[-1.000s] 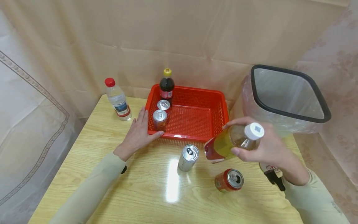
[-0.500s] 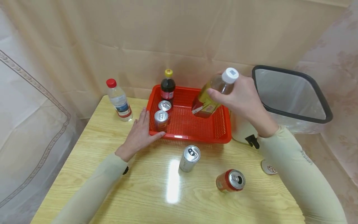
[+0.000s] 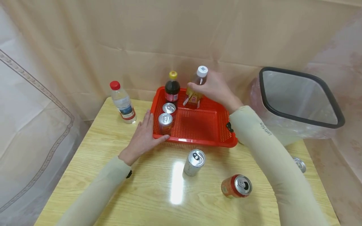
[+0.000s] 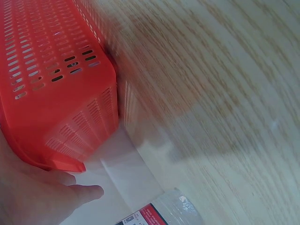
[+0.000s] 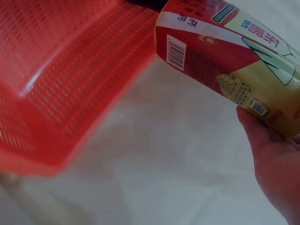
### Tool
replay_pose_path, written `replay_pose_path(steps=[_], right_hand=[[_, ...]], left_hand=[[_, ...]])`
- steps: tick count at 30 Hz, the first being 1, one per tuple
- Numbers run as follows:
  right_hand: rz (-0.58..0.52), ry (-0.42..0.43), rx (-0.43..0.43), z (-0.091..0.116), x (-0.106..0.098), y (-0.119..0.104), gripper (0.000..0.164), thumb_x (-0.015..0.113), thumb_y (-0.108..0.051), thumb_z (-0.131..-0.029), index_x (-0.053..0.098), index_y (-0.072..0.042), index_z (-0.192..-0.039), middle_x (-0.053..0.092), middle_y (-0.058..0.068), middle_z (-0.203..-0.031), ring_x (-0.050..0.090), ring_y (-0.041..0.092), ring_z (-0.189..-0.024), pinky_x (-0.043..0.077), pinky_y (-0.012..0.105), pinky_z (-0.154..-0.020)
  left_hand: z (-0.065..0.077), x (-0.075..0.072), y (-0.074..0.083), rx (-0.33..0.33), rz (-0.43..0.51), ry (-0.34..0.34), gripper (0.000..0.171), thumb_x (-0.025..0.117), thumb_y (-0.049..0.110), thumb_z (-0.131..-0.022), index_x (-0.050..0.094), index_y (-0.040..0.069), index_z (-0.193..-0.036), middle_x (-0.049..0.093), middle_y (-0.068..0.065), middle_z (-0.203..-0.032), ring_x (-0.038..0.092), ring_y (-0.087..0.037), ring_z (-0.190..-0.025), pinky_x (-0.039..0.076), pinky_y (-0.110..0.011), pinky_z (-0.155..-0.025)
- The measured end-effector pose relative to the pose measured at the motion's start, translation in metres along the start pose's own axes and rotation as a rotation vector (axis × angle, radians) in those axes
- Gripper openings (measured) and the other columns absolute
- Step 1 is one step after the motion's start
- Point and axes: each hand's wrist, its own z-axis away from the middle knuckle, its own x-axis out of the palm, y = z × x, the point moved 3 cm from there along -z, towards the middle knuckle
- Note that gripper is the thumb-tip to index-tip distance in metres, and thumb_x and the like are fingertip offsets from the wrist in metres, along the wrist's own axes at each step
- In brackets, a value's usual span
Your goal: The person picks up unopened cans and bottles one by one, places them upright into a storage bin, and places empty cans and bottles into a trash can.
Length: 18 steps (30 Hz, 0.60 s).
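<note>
My right hand [image 3: 216, 89] grips a white-capped bottle of amber drink [image 3: 193, 99] near its top, upright at the back of the red plastic basket [image 3: 198, 142]. Its red and yellow label fills the upper right of the right wrist view; whether its base touches the basket floor I cannot tell. Next to it stands a cola bottle [image 3: 172, 88] with a yellow cap. Two cans, one farther back [image 3: 169, 108] and one nearer [image 3: 165, 121], line the basket's left side. My left hand [image 3: 141, 139] rests against the front left corner, fingers straight along the side, thumb at the front rim.
A red-capped water bottle [image 3: 124, 105] stands left of the basket. In front are a pale open can [image 3: 194, 163] and a red open can [image 3: 236, 186]. Another can [image 3: 299, 164] shows behind the right sleeve. A lined bin [image 3: 299, 97] stands at the right.
My right hand has carried the amber drink bottle from the table's right side leftward and back into the basket, beside the cola bottle. My left hand has stayed at the basket's corner.
</note>
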Motion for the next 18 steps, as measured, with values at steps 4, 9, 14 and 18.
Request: replay_pose_path(steps=[4, 9, 14, 18], right_hand=[[-0.025, -0.030, 0.025, -0.013, 0.018, 0.012, 0.039, 0.076, -0.042, -0.091, 0.064, -0.009, -0.108, 0.070, 0.007, -0.096, 0.064, 0.023, -0.088, 0.053, 0.036, -0.079], [-0.029, -0.068, 0.074, -0.022, 0.041, 0.028, 0.044, 0.076, -0.043, -0.091, 0.060, -0.009, -0.115, 0.068, 0.007, -0.102, 0.062, 0.024, -0.096, 0.053, 0.038, -0.085], [-0.115, -0.108, 0.113, -0.028, 0.063, 0.042, 0.049, 0.075, -0.039, -0.093, 0.058, -0.009, -0.127, 0.066, 0.007, -0.110, 0.061, 0.025, -0.103, 0.054, 0.040, -0.091], [-0.183, -0.110, 0.120, -0.032, 0.077, 0.049, 0.050, 0.075, -0.033, -0.093, 0.055, -0.009, -0.132, 0.064, 0.007, -0.115, 0.060, 0.026, -0.107, 0.053, 0.042, -0.095]], left_hand=[[0.002, 0.001, 0.001, 0.006, 0.000, 0.005, 0.126, 0.061, 0.080, -0.084, 0.008, -0.001, -0.165, -0.002, -0.016, -0.173, 0.008, -0.037, -0.158, 0.015, -0.063, -0.124], [0.004, 0.001, 0.001, 0.014, 0.000, 0.011, 0.125, 0.061, 0.078, -0.086, 0.008, -0.003, -0.164, -0.002, -0.017, -0.173, 0.010, -0.037, -0.158, 0.015, -0.062, -0.124], [0.005, 0.000, 0.001, 0.012, 0.000, 0.013, 0.124, 0.060, 0.078, -0.086, 0.007, -0.003, -0.164, -0.001, -0.018, -0.173, 0.010, -0.038, -0.158, 0.015, -0.062, -0.124], [0.006, 0.000, 0.000, 0.004, 0.003, 0.011, 0.126, 0.060, 0.080, -0.085, 0.007, -0.003, -0.164, 0.000, -0.019, -0.173, 0.011, -0.039, -0.157, 0.015, -0.062, -0.124]])
